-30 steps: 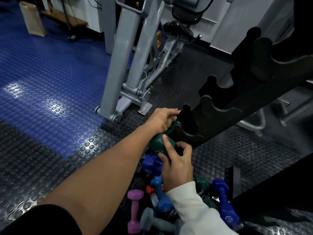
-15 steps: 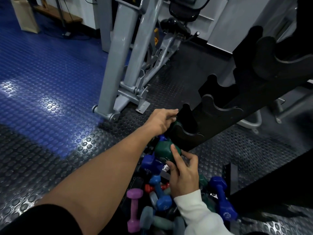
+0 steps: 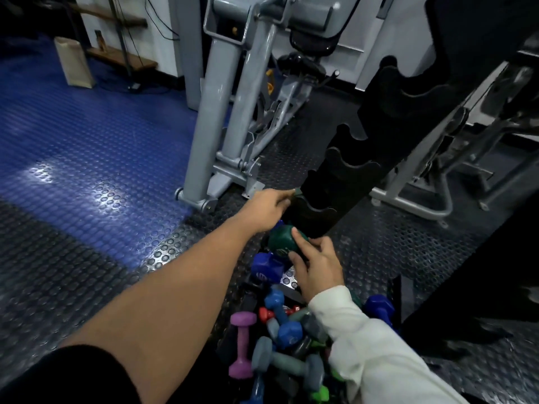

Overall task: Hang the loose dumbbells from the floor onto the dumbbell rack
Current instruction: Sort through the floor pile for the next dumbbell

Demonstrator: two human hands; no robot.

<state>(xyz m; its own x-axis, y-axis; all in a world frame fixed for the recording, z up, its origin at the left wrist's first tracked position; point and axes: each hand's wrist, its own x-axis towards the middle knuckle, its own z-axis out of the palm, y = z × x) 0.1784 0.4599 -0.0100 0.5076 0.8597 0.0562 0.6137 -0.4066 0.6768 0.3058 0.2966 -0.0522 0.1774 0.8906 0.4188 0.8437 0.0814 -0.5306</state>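
Both hands are seating a green dumbbell into the lowest notch of the rack. The left hand curls round its far end at the notch; the right hand pinches the near head. Next it likely needs lowering until the handle sits in the notch.

The studded rubber floor is dark grey near us and on the right, with a blue patch on the far left catching the light. A heap of loose dumbbells lies on the grey part, near, at the foot of the black dumbbell rack: a purple one on the left, grey and blue ones beside it. Farther off stand a grey machine frame and, far left on the blue, a brown paper bag.
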